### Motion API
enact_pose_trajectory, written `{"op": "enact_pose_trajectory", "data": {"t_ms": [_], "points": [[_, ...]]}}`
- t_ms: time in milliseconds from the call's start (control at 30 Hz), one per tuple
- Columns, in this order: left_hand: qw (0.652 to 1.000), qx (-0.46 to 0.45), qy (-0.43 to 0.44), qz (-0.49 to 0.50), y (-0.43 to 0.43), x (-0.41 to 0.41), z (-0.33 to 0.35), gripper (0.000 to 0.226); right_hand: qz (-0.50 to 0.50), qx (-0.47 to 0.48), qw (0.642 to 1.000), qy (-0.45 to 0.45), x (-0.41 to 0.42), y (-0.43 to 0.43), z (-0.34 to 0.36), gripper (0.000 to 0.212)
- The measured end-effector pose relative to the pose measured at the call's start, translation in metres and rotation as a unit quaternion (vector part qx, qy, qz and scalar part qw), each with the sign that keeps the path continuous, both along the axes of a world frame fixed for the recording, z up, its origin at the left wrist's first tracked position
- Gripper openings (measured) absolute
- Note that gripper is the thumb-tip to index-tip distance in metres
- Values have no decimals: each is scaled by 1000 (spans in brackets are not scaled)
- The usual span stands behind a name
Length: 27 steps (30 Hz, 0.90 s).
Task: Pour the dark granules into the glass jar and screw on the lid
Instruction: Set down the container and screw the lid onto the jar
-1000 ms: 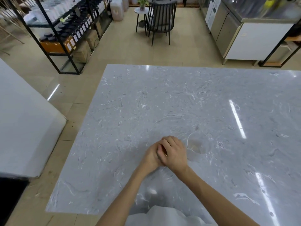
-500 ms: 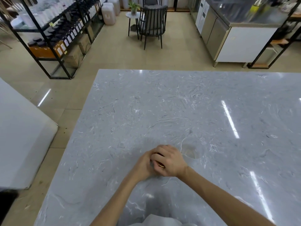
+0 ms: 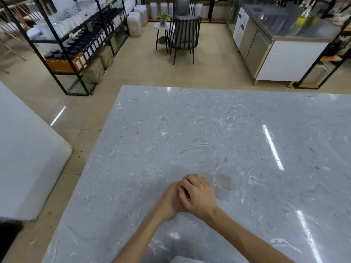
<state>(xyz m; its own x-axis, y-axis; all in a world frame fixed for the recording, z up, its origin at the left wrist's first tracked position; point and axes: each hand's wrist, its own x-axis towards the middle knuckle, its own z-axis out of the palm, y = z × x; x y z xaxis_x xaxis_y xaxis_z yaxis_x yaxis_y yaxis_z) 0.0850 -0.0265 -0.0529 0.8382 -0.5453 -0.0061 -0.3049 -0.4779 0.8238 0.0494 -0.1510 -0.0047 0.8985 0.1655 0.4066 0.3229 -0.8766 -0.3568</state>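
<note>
While both hands sit clasped together over the marble table (image 3: 190,130), I judge this as the lid-screwing step. Right hand (image 3: 198,196) wraps on top, fingers curled shut over something with a thin gold edge, probably the lid; left hand (image 3: 169,199) is cupped below it, likely around the jar, which is fully hidden, so contents can't be told. Clear empty cup (image 3: 227,182) stands just right of the hands, apparently already poured out. Next move calls for a steadying left grip, a right-hand twist until snug, then letting go.
</note>
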Motion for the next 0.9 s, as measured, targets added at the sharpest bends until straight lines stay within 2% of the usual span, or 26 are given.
{"op": "enact_pose_trajectory", "data": {"t_ms": [67, 133, 200, 367, 467, 733, 833, 900], "points": [[999, 17, 6, -32, 7, 4, -3, 32, 139, -24, 990, -2, 1, -13, 3, 10], [997, 38, 0, -61, 11, 8, -4, 33, 253, -68, 965, -5, 7, -24, 5, 10], [996, 50, -8, -72, 10, 13, -6, 31, 272, -73, 959, -6, 13, -29, 3, 10], [998, 36, -28, -38, 3, 14, -5, 28, 174, -3, 984, -47, 20, -22, -15, 8], [998, 42, -43, -2, 1, 9, -9, 25, 119, 22, 990, -73, 18, -16, -25, 17], [992, 11, -89, 90, -6, -8, -5, 20, 21, 6, 994, -111, 17, -4, -27, 7], [985, -10, -111, 135, -8, -16, -9, 16, -22, 4, 995, -102, 19, 5, -23, 7], [977, 9, -149, 154, -10, -17, -16, 19, -56, 2, 995, -81, 20, 11, -20, 7]]}}
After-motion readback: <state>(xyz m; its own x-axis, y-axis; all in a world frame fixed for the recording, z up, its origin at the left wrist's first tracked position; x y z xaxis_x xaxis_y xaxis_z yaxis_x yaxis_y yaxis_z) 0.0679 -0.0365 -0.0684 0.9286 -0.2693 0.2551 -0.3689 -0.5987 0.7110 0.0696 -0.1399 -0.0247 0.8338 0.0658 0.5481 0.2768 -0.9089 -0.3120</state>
